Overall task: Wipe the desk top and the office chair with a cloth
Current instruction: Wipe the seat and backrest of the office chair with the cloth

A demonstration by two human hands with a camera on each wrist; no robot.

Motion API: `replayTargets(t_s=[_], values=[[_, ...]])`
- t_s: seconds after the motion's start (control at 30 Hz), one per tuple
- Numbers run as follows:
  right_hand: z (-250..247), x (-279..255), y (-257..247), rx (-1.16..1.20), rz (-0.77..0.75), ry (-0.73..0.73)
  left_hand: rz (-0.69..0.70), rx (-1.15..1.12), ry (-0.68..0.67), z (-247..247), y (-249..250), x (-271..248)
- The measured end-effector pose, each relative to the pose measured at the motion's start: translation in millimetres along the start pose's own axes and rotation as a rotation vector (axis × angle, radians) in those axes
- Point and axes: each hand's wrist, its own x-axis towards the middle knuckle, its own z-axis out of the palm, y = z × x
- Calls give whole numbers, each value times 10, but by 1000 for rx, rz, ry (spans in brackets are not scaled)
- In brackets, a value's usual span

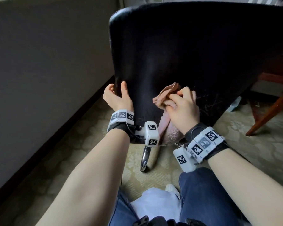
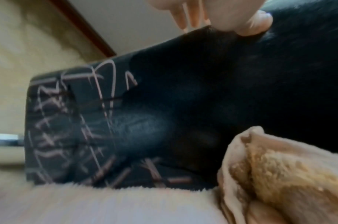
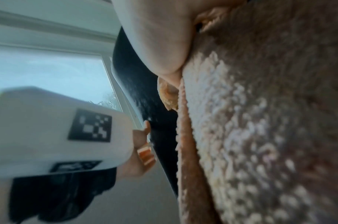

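A fluffy pink cloth is gripped by the right hand against the smooth black chair back. The chair's left edge is clasped by the left hand, thumb behind. Cracked lines are seen near the bottom edge.

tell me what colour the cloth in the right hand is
Pinkish tan, a fluffy cloth bunched in the right hand; clearest in the head view.

No readable text; wrist bands carry only black-white square markers.
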Motion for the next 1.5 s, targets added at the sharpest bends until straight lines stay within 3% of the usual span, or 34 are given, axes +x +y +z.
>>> replayTargets(t_s=[0.1, 0.2, 0.3, 0.8, 1.2, 1.37, 1.5], values=[[-143, 82, 11, 62, -23, 236, -103, -2, 73, 89, 156, -191], [-181, 155, 34, 92, -9, 372, -55, -4, 8, 193, 283, -284], [-167, 249, 78, 106, 20, 428, -126, -24, -91, 265, 326, -303], [589, -5, 247, 70, 91, 127, -86, 96, -218, 297, 228, -296], [996, -241, 293, -118, 181, -446, -55, 151, -246, 211, 195, -153], [804, -302, 298, -19, 170, -369, 47, 256, -299, 182, 138, -264], [490, -254, 276, 107, 157, -195, 456, 417, -442, 180, 75, -550]])
